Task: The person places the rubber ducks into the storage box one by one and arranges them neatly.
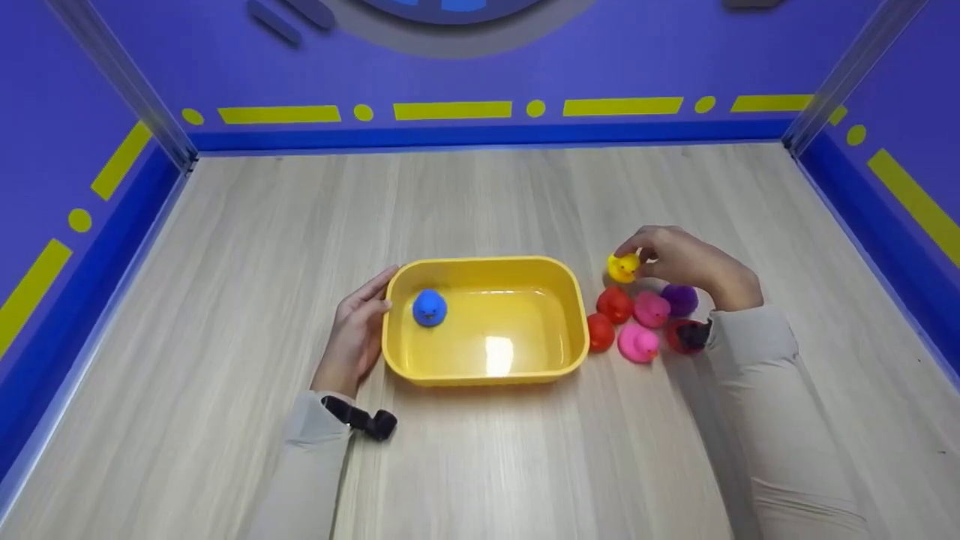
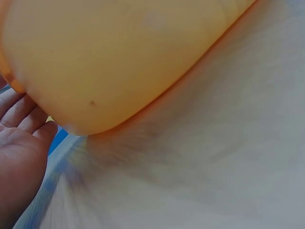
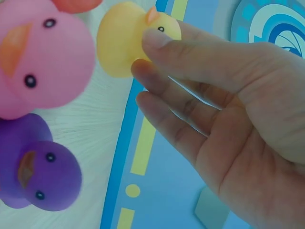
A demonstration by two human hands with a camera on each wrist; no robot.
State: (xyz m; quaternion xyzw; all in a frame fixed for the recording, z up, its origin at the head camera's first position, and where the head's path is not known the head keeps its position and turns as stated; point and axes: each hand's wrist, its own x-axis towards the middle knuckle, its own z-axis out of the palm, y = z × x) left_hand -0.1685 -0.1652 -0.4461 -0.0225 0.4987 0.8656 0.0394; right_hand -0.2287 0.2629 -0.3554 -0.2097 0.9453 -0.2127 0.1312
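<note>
A yellow plastic tub [image 1: 480,379] holds one blue rubber duck [image 1: 430,307] near its left end. My left hand [image 1: 360,330] rests against the tub's left side, thumb tip at the rim and fingers laid along the outer wall. In the left wrist view, the fairly straight fingers [image 2: 21,112] touch that wall. To the right of the tub, my right hand [image 1: 671,259] pinches a yellow rubber duck [image 1: 622,268] between thumb and fingertips. Close below it sit a purple duck [image 3: 52,174] and a pink duck [image 3: 57,62].
More ducks cluster right of the tub: red ducks [image 1: 615,304] and a bright pink duck [image 1: 639,343], with another red duck [image 1: 684,336] partly behind the right wrist camera. Blue-purple walls [image 1: 480,75] with yellow marks enclose the wooden tabletop [image 1: 285,225].
</note>
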